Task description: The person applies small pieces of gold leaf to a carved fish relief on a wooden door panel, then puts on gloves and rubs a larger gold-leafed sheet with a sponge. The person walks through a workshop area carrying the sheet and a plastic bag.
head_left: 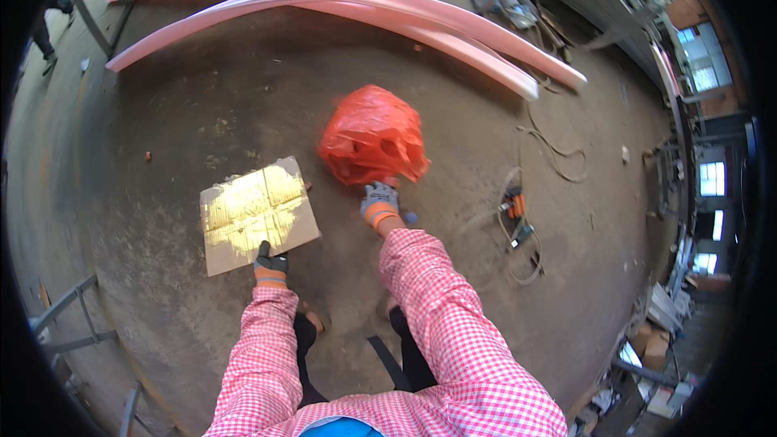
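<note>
My right hand (379, 201), in a grey and orange work glove, grips the bottom edge of a crumpled red plastic bag (373, 135) that lies on the concrete floor ahead of me. My left hand (270, 262), gloved the same way, touches the near edge of a flat piece of brown cardboard (255, 212) covered with a yellowish layer. The cardboard lies just left of the bag. Both sleeves are red and white checked.
Long pink foam boards (356, 6) curve across the floor at the back. A cable loop and a small orange tool (515, 209) lie to the right. Metal frames (69, 307) stand at the left; boxes and clutter (655, 340) sit at the lower right.
</note>
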Motion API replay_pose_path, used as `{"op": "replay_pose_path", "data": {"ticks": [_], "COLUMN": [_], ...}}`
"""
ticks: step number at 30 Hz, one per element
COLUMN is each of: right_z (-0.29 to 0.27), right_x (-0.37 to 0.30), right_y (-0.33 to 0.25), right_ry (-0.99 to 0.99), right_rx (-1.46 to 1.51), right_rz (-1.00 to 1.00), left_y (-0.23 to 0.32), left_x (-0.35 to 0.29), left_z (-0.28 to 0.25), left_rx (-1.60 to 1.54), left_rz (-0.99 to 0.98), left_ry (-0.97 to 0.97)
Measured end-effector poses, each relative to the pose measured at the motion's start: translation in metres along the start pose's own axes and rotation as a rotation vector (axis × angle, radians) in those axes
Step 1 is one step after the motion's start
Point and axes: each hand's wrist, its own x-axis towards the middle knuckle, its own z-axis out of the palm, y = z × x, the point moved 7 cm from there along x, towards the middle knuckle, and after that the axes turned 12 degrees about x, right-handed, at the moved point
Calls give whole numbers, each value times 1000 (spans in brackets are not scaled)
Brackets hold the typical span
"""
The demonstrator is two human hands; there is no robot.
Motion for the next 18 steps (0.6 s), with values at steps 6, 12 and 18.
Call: {"op": "replay_pose_path", "data": {"ticks": [6, 12, 18], "right_z": [40, -34, -124], "right_x": [154, 288, 238], "right_y": [80, 99, 67], "right_ry": [-3, 90, 47], "right_rx": [-133, -131, 339], "right_rz": [-13, -539, -399], "left_y": [-35, -49, -97], "left_x": [91, 172, 238], "left_z": [-42, -28, -60], "left_rx": [943, -26, -1731], "left_rz": [496, 387, 97], "left_ry": [99, 126, 296]}}
